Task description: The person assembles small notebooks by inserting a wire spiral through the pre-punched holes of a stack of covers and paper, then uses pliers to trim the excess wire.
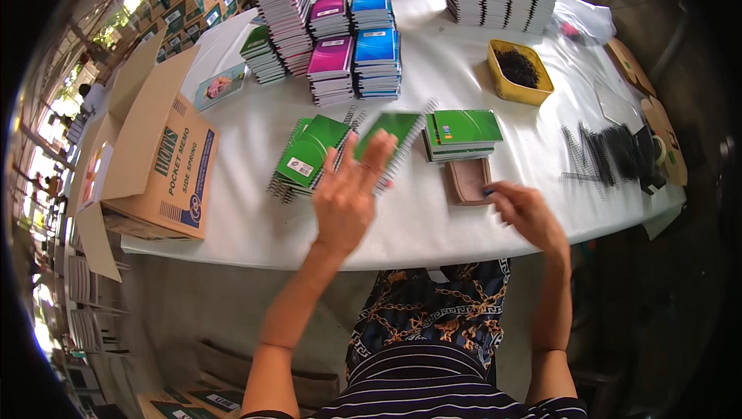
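One blurred green notebook [393, 127] was left of the brown tray [468, 185], long axis slanting away rightward, beside the spread fingers of the nearer left hand [345, 195], while the right hand [530, 212] narrowed its fingers at the tray's right edge, either grip unclear.

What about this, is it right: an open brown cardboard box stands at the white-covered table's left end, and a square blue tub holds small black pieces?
Almost: the head view shows that the square tub is yellow, not blue. The small black pieces and the open brown cardboard box are as you said.
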Demonstrator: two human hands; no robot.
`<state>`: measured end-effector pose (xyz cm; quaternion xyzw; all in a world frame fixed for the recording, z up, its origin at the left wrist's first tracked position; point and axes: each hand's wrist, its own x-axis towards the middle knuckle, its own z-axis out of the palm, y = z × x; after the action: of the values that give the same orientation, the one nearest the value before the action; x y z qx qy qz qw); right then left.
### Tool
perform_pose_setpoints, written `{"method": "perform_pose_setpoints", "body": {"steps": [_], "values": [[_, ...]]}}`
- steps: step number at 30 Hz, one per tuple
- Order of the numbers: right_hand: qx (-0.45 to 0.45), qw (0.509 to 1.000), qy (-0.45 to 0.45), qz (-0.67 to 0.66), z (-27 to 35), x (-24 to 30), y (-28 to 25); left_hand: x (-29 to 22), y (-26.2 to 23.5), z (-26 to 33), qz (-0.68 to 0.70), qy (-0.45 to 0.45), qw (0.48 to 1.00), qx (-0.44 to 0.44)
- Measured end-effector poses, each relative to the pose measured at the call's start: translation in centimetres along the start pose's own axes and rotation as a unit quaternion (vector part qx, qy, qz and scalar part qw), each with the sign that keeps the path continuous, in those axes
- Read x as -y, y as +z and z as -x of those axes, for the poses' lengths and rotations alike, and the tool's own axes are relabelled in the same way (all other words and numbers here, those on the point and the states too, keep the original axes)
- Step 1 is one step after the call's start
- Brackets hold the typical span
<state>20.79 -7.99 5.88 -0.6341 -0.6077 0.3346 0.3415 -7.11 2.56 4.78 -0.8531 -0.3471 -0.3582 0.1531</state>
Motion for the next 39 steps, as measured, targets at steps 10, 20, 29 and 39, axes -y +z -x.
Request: {"method": "perform_pose_setpoints", "body": {"steps": [10, 20, 29, 39], "values": [[-0.104, 0.965, -0.240, 0.025, -8.6, 0.3, 8.1, 17.3, -0.1, -1.9, 0.485, -0.284, 0.825, -0.056], [-0.084, 0.930, -0.336, 0.127, -17.6, 3.5, 19.1, 18.2, 4.1, 1.0, 0.663, -0.368, 0.652, -0.011], [-0.021, 0.890, -0.396, 0.227, -20.0, 4.2, 16.8, 17.4, 3.0, 0.9, 0.651, -0.335, 0.681, 0.013], [-0.106, 0.924, -0.344, -0.128, -17.8, 7.5, 14.8, 19.3, 0.0, -2.2, 0.593, -0.203, 0.772, 0.102]]}}
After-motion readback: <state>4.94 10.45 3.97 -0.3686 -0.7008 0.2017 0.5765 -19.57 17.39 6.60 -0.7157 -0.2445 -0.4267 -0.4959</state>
